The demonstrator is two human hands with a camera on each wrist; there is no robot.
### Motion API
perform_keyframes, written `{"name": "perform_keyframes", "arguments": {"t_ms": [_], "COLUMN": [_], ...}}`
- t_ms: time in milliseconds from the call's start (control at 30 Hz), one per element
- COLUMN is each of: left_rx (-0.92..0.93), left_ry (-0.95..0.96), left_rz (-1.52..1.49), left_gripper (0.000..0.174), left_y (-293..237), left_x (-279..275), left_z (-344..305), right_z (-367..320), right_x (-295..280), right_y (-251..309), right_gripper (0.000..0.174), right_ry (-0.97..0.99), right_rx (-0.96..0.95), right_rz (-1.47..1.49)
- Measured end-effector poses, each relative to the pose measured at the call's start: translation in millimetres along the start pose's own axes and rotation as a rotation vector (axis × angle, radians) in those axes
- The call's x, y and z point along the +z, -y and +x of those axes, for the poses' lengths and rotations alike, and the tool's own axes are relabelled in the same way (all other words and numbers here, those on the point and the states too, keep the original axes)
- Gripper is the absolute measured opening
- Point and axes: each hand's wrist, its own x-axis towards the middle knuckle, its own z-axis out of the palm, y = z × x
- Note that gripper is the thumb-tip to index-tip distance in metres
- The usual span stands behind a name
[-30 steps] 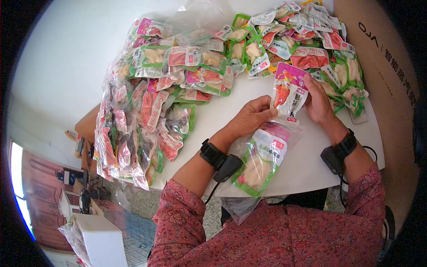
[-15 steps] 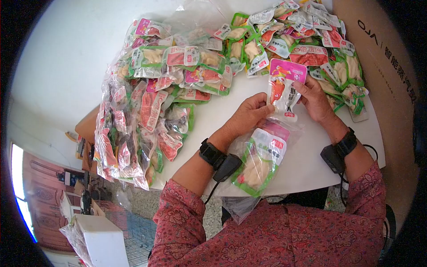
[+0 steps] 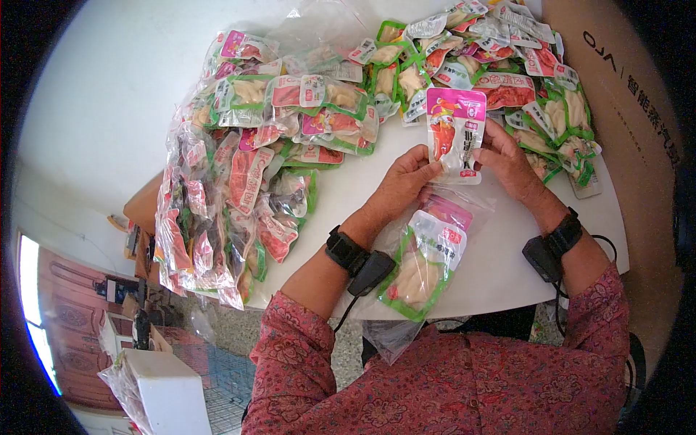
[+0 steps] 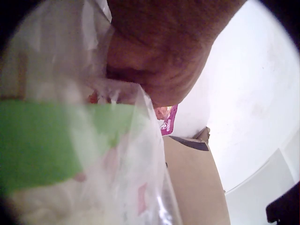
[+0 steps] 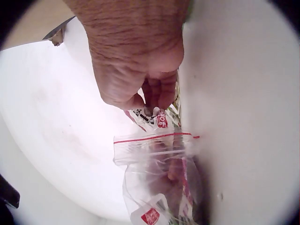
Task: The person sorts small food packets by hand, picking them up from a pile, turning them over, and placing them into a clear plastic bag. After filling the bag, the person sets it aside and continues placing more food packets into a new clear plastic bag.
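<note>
A purple-topped white packet (image 3: 455, 138) is held upright above the table, between both hands. The left hand (image 3: 397, 185) pinches its lower left edge between thumb and fingers; the right hand (image 3: 513, 165) pinches its right edge. Just below lies a clear zip bag (image 5: 154, 154) with a green-edged packet (image 3: 419, 272) and a purple-edged one inside, near the table's front edge. In the right wrist view, thumb and fingertips meet on the held packet (image 5: 150, 120), above the bag's red zip line. The left fingertips are hidden in the left wrist view.
A large pile of bagged packets (image 3: 250, 177) covers the table's left side. Loose packets (image 3: 500, 90) are heaped at the back right. A cardboard box (image 3: 616, 145) stands along the right edge. A white box (image 3: 170, 391) is at the lower left, off the table (image 3: 507, 272).
The held packet has moved left and slightly up and now faces the head camera more squarely. The right hand has shifted left with it; the bag below has barely moved.
</note>
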Motion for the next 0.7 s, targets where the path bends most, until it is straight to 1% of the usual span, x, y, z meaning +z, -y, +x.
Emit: {"name": "perform_keyframes", "arguments": {"t_ms": [267, 333, 700], "left_rx": [-0.015, -0.017, -0.004], "left_ry": [0.014, 0.009, 0.009], "left_rz": [0.022, 0.02, 0.021], "left_gripper": [0.011, 0.013, 0.013], "left_y": [1.0, 0.2, 0.7], "left_x": [-1.4, -0.7, -0.7], "left_z": [-0.5, -1.2, -0.7], "right_z": [0.2, 0.1, -0.4], "right_x": [0.9, 0.8, 1.1], "right_y": [1.2, 0.5, 2.8], "right_gripper": [0.041, 0.041, 0.04], "right_ry": [0.009, 0.006, 0.008], "right_rx": [0.01, 0.007, 0.008], "right_rz": [0.014, 0.009, 0.011]}}
